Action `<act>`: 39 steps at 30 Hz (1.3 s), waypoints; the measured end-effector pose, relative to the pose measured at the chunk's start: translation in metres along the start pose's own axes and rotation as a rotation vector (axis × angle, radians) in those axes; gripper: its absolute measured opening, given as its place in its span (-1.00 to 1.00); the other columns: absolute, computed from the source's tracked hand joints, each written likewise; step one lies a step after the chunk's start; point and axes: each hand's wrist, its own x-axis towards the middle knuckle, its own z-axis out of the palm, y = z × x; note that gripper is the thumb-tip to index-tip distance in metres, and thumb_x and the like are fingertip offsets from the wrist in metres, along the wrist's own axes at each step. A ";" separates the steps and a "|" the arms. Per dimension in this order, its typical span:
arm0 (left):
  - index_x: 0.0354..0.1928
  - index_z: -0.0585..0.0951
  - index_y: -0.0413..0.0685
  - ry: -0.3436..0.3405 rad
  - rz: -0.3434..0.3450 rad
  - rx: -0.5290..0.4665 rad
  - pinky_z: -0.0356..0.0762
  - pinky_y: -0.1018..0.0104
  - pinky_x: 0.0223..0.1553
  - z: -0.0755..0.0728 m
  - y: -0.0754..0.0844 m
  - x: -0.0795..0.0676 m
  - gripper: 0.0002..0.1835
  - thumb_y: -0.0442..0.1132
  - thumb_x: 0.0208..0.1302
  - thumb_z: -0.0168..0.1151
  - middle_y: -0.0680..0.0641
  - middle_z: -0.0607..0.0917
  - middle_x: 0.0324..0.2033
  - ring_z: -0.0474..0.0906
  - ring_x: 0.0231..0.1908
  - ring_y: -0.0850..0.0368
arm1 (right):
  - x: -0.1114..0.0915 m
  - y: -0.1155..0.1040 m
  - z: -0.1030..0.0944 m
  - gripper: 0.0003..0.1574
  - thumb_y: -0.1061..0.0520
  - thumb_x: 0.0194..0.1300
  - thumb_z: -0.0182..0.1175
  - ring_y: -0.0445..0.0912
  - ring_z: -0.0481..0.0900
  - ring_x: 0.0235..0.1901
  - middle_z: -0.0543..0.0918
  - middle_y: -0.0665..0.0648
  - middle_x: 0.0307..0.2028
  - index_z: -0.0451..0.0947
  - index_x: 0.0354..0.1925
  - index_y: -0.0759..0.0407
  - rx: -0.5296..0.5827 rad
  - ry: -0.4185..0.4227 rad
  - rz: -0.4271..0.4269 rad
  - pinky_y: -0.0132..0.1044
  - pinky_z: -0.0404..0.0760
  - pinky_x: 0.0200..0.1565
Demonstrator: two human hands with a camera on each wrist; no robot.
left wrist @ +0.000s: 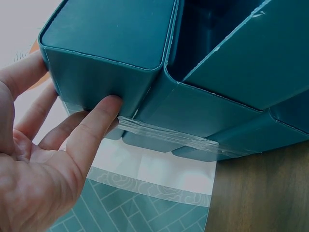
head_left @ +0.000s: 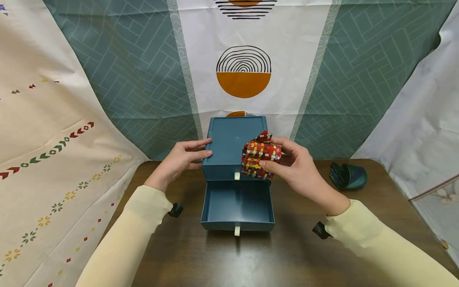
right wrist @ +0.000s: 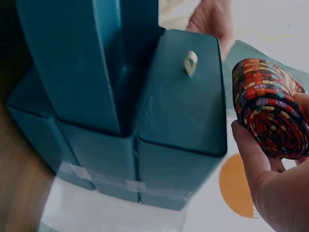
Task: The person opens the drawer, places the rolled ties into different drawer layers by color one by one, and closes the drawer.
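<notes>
Spanning lower frame: desk (head_left: 179, 255). Centre: cabinet (head_left: 233, 139), one drawer (head_left: 254, 227) out. Centre left: left hand (head_left: 181, 159), fingers extended against cabinet's side, probably to steady it. Right of centre: right hand (head_left: 299, 167), fingers gripping checked roll (head_left: 259, 157) above cabinet, likely to prevent uncoiling. Right: dark roll (head_left: 353, 177).

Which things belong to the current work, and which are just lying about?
In use:
right hand, holding patterned roll
left hand, touching drawer unit
open drawer

Apparently not in use:
dark roll, untouched on the table
hanging cloth behind
</notes>
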 end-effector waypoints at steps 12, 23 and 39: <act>0.26 0.44 0.25 -0.022 -0.006 0.002 0.45 -0.03 0.14 0.000 0.005 -0.002 -0.42 -0.04 0.15 0.32 0.07 0.37 0.31 0.45 0.20 0.10 | -0.015 0.021 0.032 -0.37 0.07 0.05 0.41 -0.01 0.65 -0.24 0.56 0.12 -0.03 0.45 0.11 -0.12 -0.030 -0.156 0.079 -0.23 0.69 -0.28; 0.29 0.41 0.15 -0.024 -0.010 0.011 0.44 -0.04 0.15 0.006 0.020 -0.014 -0.42 -0.10 0.21 0.27 0.05 0.37 0.32 0.45 0.19 0.08 | -0.023 0.036 0.057 -0.37 0.06 0.06 0.40 -0.07 0.61 -0.18 0.56 0.00 -0.04 0.44 0.10 -0.24 -0.069 -0.260 0.103 -0.28 0.67 -0.22; 0.29 0.41 0.17 -0.030 -0.010 0.015 0.46 -0.01 0.13 0.006 0.019 -0.014 -0.42 -0.08 0.21 0.27 0.04 0.35 0.33 0.44 0.21 0.04 | -0.026 0.046 0.083 -0.39 0.01 0.10 0.37 -0.15 0.61 -0.24 0.58 -0.03 -0.04 0.43 0.12 -0.29 -0.108 -0.323 0.158 -0.35 0.66 -0.28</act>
